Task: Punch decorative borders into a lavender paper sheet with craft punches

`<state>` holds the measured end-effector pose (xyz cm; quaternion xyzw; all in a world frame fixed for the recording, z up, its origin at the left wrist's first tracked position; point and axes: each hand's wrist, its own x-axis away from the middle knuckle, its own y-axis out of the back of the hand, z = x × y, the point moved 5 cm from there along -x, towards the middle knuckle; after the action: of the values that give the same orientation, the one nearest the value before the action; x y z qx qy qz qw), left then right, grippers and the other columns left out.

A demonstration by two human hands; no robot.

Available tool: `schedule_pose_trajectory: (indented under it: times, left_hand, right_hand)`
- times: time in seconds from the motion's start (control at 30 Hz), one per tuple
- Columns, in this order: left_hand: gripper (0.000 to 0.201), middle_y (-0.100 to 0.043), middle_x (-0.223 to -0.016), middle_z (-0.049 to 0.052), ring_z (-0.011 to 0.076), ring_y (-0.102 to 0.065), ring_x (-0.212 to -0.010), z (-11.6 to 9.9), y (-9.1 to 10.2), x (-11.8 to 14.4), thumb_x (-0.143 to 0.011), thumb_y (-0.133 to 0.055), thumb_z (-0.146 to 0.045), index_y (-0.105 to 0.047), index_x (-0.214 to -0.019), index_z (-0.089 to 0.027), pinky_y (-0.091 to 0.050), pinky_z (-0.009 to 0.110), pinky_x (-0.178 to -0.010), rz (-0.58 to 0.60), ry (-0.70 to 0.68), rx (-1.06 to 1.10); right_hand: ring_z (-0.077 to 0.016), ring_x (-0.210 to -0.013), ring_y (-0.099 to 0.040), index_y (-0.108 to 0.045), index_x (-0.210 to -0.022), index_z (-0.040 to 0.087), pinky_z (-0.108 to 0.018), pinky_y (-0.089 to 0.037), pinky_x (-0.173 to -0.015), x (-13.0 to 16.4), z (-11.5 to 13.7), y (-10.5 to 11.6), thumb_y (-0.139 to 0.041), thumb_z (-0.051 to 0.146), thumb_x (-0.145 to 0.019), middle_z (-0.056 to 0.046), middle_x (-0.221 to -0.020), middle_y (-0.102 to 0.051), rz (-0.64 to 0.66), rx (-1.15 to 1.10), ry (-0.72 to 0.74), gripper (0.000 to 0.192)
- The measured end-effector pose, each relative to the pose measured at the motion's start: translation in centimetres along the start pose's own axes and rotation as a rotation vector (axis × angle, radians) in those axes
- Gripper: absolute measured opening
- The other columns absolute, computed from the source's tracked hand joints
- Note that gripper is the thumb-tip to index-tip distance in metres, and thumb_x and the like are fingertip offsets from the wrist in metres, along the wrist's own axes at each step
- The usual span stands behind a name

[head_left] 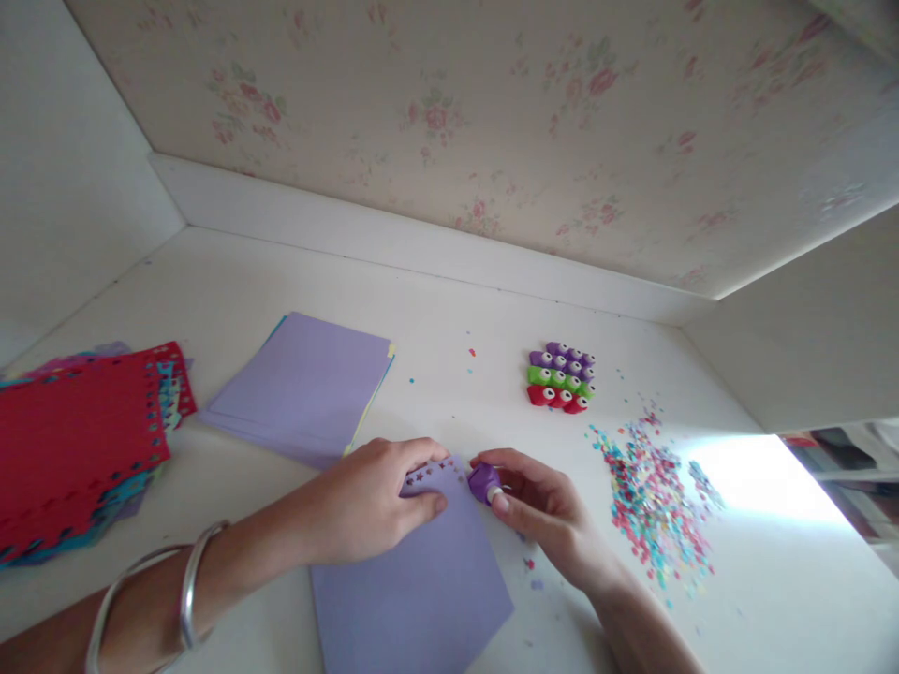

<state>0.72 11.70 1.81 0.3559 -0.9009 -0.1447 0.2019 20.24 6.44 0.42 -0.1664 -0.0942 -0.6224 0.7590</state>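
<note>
My left hand grips the top edge of a lavender paper sheet, thumb on top and fingers at the far edge. A row of small star-shaped holes runs along that edge. In my right hand is a purple craft punch with a white button, held between thumb and fingers. The punch sits at the sheet's upper right corner; whether the paper is inside its slot I cannot tell. Small punched bits lie beside the sheet, below my right hand.
A stack of lavender paper lies behind my left hand. Red sheets with punched edges are piled at the left. Several purple, green and red punches stand in rows at the back. Colourful confetti is heaped at the right.
</note>
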Motion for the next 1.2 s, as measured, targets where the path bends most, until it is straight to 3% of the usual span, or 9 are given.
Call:
schedule_pose_trajectory:
  times: [0.4, 0.67, 0.83, 0.93, 1.03, 1.2]
  left_hand:
    - [0.032, -0.074, -0.101, 0.000, 0.0191, -0.068, -0.089, -0.2, -0.2, 0.0, -0.088, -0.063, -0.036, -0.066, -0.118, -0.027, -0.045, 0.025, -0.073, 0.032, 0.004, -0.032]
    - [0.032, -0.074, -0.104, 0.001, 0.0237, -0.069, -0.095, -0.6, -0.5, 0.3, -0.090, -0.061, -0.032, -0.063, -0.123, -0.032, -0.045, 0.029, -0.075, 0.013, -0.066, -0.207]
    - [0.031, -0.073, -0.105, 0.001, 0.0257, -0.070, -0.097, -0.4, -1.4, 0.2, -0.092, -0.059, -0.026, -0.059, -0.123, -0.032, -0.047, 0.032, -0.078, 0.024, -0.136, -0.325]
    - [0.030, -0.070, -0.111, 0.002, 0.0247, -0.067, -0.100, -0.4, -1.7, 0.3, -0.092, -0.060, -0.023, -0.059, -0.122, -0.029, -0.048, 0.033, -0.082, -0.022, -0.182, -0.350]
    - [0.032, -0.066, -0.117, 0.005, 0.0254, -0.065, -0.104, -0.2, -1.9, 0.4, -0.091, -0.062, -0.022, -0.059, -0.122, -0.026, -0.048, 0.035, -0.087, -0.051, -0.206, -0.380]
    - [0.030, -0.065, -0.116, 0.005, 0.0253, -0.063, -0.104, -0.1, -2.1, 0.5, -0.090, -0.063, -0.019, -0.060, -0.120, -0.024, -0.048, 0.037, -0.089, -0.063, -0.226, -0.385]
  right_hand:
    - [-0.0110, -0.082, -0.060, -0.070, -0.112, 0.025, -0.021, -0.048, -0.070, 0.1, -0.2, -0.4, -0.079, 0.032, -0.082, -0.002, -0.094, -0.069, 0.048, 0.042, 0.030, 0.032]
    - [-0.0191, -0.083, -0.062, -0.071, -0.113, 0.026, -0.032, -0.052, -0.075, 0.7, 0.9, -1.3, -0.069, 0.043, -0.089, -0.005, -0.094, -0.069, -0.027, 0.607, 0.087, 0.030]
    - [-0.0169, -0.082, -0.062, -0.068, -0.117, 0.031, -0.031, -0.053, -0.071, 1.3, 1.3, -1.9, -0.067, 0.045, -0.089, -0.007, -0.124, -0.059, -0.039, 0.771, 0.138, 0.031]
    - [-0.0156, -0.076, -0.061, -0.065, -0.117, 0.028, -0.029, -0.051, -0.066, 1.3, 1.2, -1.5, -0.063, 0.046, -0.092, -0.005, -0.105, -0.063, -0.034, 0.756, 0.100, 0.030]
    - [-0.0158, -0.072, -0.058, -0.067, -0.102, 0.025, -0.028, -0.046, -0.062, 0.9, 0.9, -1.1, -0.060, 0.048, -0.094, -0.002, -0.084, -0.065, -0.045, 0.777, 0.037, 0.025]
    - [-0.0140, -0.063, -0.050, -0.064, -0.087, 0.021, -0.028, -0.040, -0.057, 0.8, 0.4, -1.2, -0.061, 0.052, -0.092, 0.000, -0.070, -0.059, -0.051, 0.747, -0.027, 0.031]
